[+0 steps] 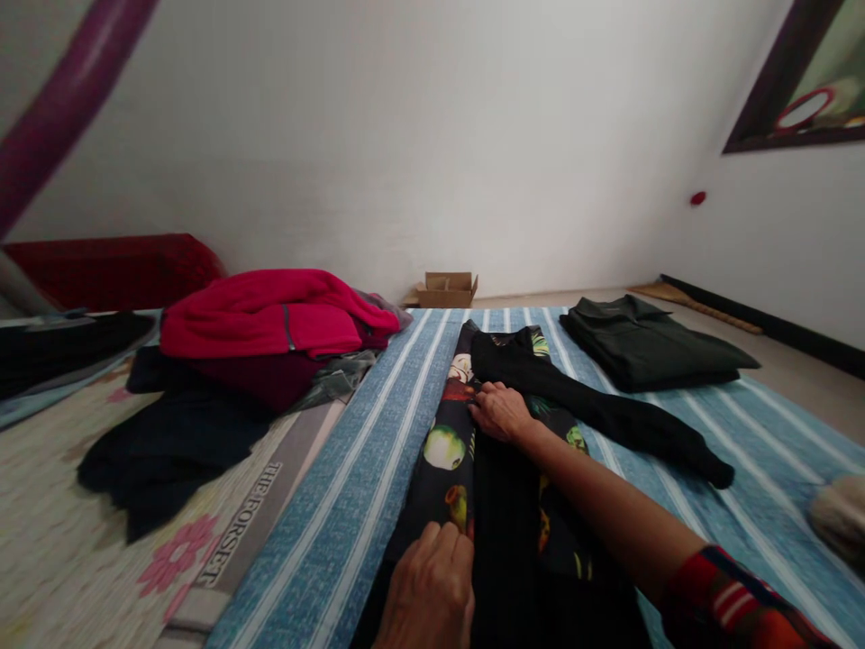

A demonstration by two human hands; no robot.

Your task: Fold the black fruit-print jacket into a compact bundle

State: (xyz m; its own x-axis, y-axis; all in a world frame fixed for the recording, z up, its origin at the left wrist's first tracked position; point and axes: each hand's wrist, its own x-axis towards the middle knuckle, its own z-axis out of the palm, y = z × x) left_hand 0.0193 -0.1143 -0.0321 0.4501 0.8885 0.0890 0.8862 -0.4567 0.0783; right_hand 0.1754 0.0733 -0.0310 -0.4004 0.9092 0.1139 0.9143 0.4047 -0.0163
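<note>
A black long-sleeved top with a fruit print (444, 448) lies lengthwise before me, its left side folded inward over the middle. One plain black sleeve (608, 410) stretches out to the right across the striped sheet. Low in the view, my left hand (429, 581) has its fingers curled on the folded left edge of the top. Farther up, my right hand (500, 412) reaches across with bent fingers gripping the cloth near the shoulder end. Its fingertips are partly hidden against the dark fabric.
A blue striped sheet (351, 487) spreads under the top. Left of it, a pink fleece jacket (263, 315) sits on a heap of dark clothes (182, 442). Folded dark garments (649, 342) lie at the right. A cardboard box (447, 289) stands by the wall.
</note>
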